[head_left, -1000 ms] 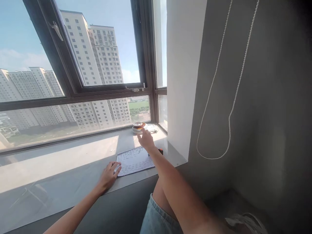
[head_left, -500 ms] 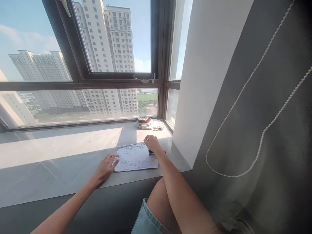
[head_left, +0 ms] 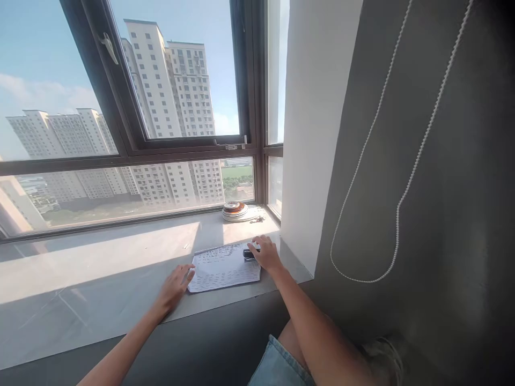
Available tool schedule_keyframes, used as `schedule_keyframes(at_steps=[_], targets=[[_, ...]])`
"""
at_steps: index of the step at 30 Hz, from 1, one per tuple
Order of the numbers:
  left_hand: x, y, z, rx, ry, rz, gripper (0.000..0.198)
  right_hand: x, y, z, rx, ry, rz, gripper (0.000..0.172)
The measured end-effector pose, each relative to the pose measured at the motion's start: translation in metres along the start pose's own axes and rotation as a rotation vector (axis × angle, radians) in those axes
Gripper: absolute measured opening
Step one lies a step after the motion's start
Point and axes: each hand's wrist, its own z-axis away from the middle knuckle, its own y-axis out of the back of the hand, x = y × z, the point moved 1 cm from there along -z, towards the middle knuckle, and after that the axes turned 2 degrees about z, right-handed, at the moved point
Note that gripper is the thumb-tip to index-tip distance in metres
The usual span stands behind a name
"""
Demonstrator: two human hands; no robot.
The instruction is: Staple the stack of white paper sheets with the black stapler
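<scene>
Dropping to the paper's (head_left: pixel 225 272) right end, the right hand (head_left: pixel 267 254) reaches a black object (head_left: pixel 248 254), grip unclear; left hand (head_left: pixel 175 285) spread opposite.

The head view looks down (and forward) across the windowsill (head_left: pixel 120 289).

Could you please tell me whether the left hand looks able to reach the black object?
Probably yes: only the written-on paper lies between the left hand and the black object, though the right hand hides its right end.
</scene>
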Motion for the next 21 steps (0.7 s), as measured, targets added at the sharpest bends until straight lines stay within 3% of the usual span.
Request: schedule_keyframes(at_steps=[10, 16, 21], targets=[[0.004, 0.003, 0.002, -0.008, -0.007, 0.022, 0.049, -0.013, -0.014, 0.006, -0.082, 0.118, 0.066, 0.03], [0.0, 0.001, 0.003, -0.022, -0.03, 0.019, 0.053, -0.017, -0.021, 0.012, -0.133, -0.017, 0.095, 0.037], [-0.003, 0.0, 0.002, -0.04, -0.012, -0.002, 0.053, -0.021, -0.025, 0.015, -0.138, -0.25, 0.118, 0.051]])
